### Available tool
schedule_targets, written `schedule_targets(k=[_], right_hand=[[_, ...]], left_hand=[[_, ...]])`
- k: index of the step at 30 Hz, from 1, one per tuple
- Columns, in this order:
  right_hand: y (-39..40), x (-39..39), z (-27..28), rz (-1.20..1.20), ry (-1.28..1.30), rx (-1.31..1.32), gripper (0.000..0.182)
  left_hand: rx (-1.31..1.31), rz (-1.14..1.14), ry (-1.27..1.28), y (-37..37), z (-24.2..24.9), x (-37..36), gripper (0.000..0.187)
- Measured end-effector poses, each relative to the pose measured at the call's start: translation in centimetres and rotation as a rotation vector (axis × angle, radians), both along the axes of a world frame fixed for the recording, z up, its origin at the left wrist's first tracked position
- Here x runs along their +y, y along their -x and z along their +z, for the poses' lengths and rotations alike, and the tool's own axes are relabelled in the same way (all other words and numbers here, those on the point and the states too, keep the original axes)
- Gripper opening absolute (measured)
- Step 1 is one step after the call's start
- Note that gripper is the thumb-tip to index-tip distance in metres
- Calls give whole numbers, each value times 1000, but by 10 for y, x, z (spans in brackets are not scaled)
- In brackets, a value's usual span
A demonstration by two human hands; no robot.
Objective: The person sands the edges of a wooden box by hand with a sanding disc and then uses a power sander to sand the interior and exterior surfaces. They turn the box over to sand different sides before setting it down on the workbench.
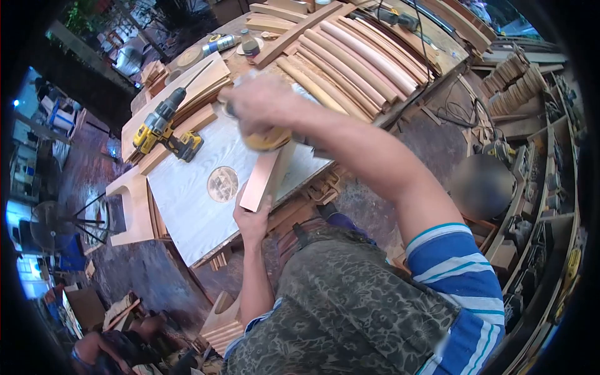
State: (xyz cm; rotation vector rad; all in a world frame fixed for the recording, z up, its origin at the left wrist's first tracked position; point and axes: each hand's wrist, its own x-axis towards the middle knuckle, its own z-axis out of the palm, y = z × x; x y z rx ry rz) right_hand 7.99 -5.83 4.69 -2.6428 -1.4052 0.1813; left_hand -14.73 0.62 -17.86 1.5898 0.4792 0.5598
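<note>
My left hand [253,219] is closed around the near end of a short wooden board [261,182], which is tilted over the pale worktop [194,187]. My right hand [265,103], smeared by motion, grips a yellow power sander [269,139] from above. The sander sits at the board's far end, and its underside is hidden. To the left, a yellow and black cordless drill [164,128] with a long bit lies on its side. A round disc-like mark [222,184] shows in the worktop beside the board.
Curved wooden strips [356,62] lie in rows at the back right. A bottle [250,47] and a silver can [219,44] stand and lie behind the drill. A cable [462,115] trails near the right edge. Another person's limbs [103,350] show at lower left.
</note>
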Motion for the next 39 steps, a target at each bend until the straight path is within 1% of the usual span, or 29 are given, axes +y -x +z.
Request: schedule_targets(k=[2,4,6,8,12,14,16,17,18,20,21,22,24,26,28,30,31,32,34,35,36,37,38,39], right_hand=[[-32,-4,3,-54,135,30,71],[-54,-14,0,-81,84,-22,78],[-66,-23,2,-131,77,-1,82],[-70,-25,-1,-125,86,-15,85],[-39,-30,3,-72,70,-12,81],[-10,-25,2,103,85,-30,73],[24,-19,-1,151,14,-16,65],[43,-18,-1,231,-51,-44,58],[55,-9,1,272,8,-32,58],[77,-3,2,305,-15,0,59],[80,1,1,307,-16,4,59],[83,5,-2,311,-22,-14,59],[79,7,-6,319,-24,-30,59],[52,11,-7,245,-15,-64,65],[19,0,-2,88,8,5,74],[-17,-14,4,1,99,-56,82],[-40,-24,2,-45,78,-17,83],[-61,-35,0,-93,56,24,85],[-87,-60,7,-158,74,-53,86],[-96,-72,11,-157,70,-46,86],[-104,-84,15,-144,93,-120,73],[-113,-95,16,-127,113,-193,60],[-124,-105,13,-88,61,-258,63],[-133,-115,5,-116,2,-287,65]], left_hand=[[11,12,7,0,0,0,64],[34,-22,20,1,1,2,64],[34,-24,16,1,2,5,64],[35,-36,15,2,1,7,63],[32,-53,-19,1,-1,10,61],[56,-63,-26,3,0,11,61],[52,-83,40,1,1,12,61],[20,-76,8,2,0,11,55],[24,-75,7,1,2,9,55],[125,-45,-55,2,7,7,48],[48,-27,-2,2,5,5,44],[50,-26,-2,2,4,6,44],[42,-17,24,3,5,6,50],[23,-14,51,4,5,4,53],[4,-10,67,4,5,6,56],[13,-8,46,3,1,9,63],[64,-19,42,5,-2,16,68],[70,-17,36,9,7,23,68],[314,-197,-145,13,38,38,75],[332,-246,-324,13,47,47,86],[342,-241,-325,3,63,43,86],[445,-269,-538,-13,87,38,90],[549,-296,-751,-32,107,34,93],[638,-318,-795,-59,121,20,96]])
